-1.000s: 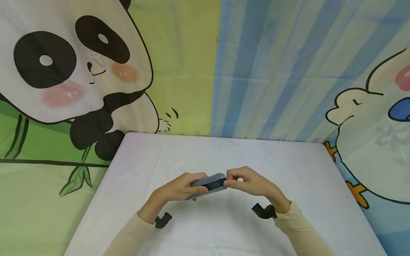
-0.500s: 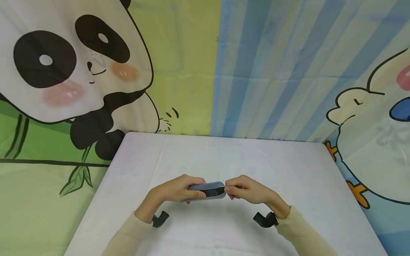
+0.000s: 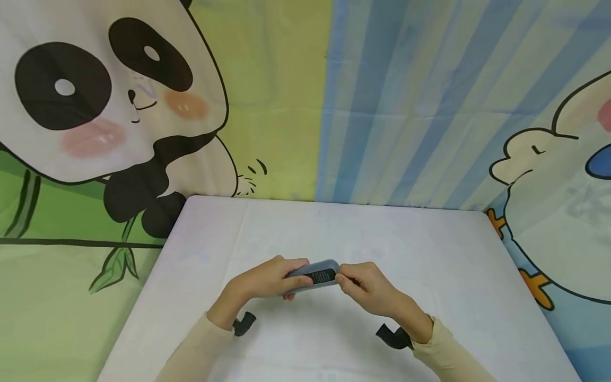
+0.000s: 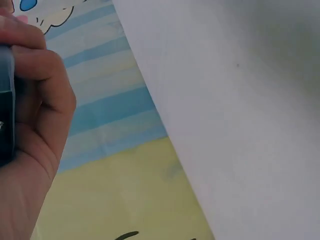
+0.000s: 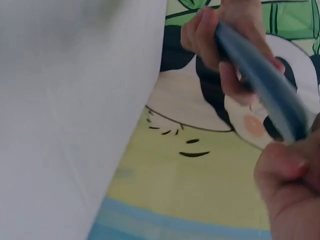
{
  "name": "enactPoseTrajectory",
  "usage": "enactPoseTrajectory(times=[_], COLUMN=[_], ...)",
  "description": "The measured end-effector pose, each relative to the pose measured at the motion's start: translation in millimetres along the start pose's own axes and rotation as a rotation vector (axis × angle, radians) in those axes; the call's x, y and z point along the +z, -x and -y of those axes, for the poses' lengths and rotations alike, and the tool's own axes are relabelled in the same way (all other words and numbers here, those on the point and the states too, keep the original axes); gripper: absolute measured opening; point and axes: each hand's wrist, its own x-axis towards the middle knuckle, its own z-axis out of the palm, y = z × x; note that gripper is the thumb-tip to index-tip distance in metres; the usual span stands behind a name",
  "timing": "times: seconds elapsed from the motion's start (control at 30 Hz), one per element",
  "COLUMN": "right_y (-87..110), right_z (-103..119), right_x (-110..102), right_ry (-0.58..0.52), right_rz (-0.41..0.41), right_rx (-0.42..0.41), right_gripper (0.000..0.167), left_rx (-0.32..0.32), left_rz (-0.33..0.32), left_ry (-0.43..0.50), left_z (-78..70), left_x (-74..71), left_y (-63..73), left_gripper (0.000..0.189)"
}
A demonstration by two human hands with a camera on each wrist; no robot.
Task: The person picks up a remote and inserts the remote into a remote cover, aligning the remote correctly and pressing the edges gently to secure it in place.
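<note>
A slim grey-blue case [image 3: 326,263] with rounded ends and a black printed label is held above the table in the head view, its right end tilted slightly up. My left hand [image 3: 267,277] grips its left part, thumb across the label and fingers underneath. At the opposite end, my right hand [image 3: 369,286] pinches the tip between thumb and curled fingers, which hide that tip. In the right wrist view the case [image 5: 265,77] spans both hands, somewhat blurred. Only a dark edge of the case [image 4: 6,75] shows in the left wrist view, beside curled fingers.
A white-covered table [image 3: 363,228] lies below both hands. Behind it hangs a cloth backdrop [image 3: 277,106] with a panda, stripes and a white cartoon animal. Black curved straps [image 3: 393,336] stick out at both wrists.
The case dipped nearly level half a second ago and now tilts up again at its right end. My right hand sits lower than a second ago, with its fingers still at the tip.
</note>
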Motion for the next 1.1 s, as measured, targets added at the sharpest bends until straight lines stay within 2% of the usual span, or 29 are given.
enactPoseTrajectory(times=[0.07, 0.13, 0.23, 0.33, 0.43, 0.57, 0.63, 0.77, 0.83, 0.93, 1.1], right_y=[-3.7, -6.6, -9.8, -11.4, -11.0, -9.5, -9.1, -8.5, -7.1, -4.1, -2.5], right_z=[2.5, 3.9, 3.0, -1.7, -7.8, -12.9, -12.9, -12.9, -14.2, -16.6, -14.5], right_x=[0.5, -0.5, -6.1, -15.5, -25.6, -34.9, -37.8, -40.2, -38.2, -31.1, -15.2], right_ry=[0.151, 0.284, 0.443, 0.516, 0.546, 0.584, 0.586, 0.584, 0.59, 0.591, 0.593], right_rz=[0.004, 0.002, -0.003, 0.005, 0.003, -0.001, 0.046, 0.202, 0.25, 0.228, 0.113], right_rx=[-0.059, -0.078, -0.059, -0.024, -0.005, 0.009, 0.037, 0.112, 0.115, 0.065, -0.094], right_gripper=[0.031, 0.028, 0.025, 0.028, 0.033, 0.041, 0.04, 0.027, 0.022, 0.022, 0.023], left_rx=[-0.009, -0.018, -0.025, -0.014, -0.003, 0.002, 0.002, 0.026, 0.034, 0.021, -0.017], left_rz=[-0.027, -0.058, -0.13, -0.211, -0.267, -0.302, -0.305, -0.297, -0.292, -0.263, -0.212], left_ry=[-0.022, -0.045, -0.066, -0.065, -0.064, -0.142, -0.215, -0.369, -0.41, -0.369, -0.19], left_z=[-3.2, -5.9, -8.6, -9.3, -10.5, -10.9, -11.0, -11.5, -11.4, -10.1, -8.6], left_x=[-0.7, -0.4, 2.7, 8.5, 14.8, 21.5, 22.3, 19.4, 17.6, 17.6, 23.4], left_y=[0.2, -0.4, -2.7, -5.6, -8.0, -10.0, -9.6, -7.3, -6.5, -6.6, -8.3], left_gripper=[0.023, 0.025, 0.027, 0.026, 0.025, 0.032, 0.036, 0.039, 0.036, 0.029, 0.023])
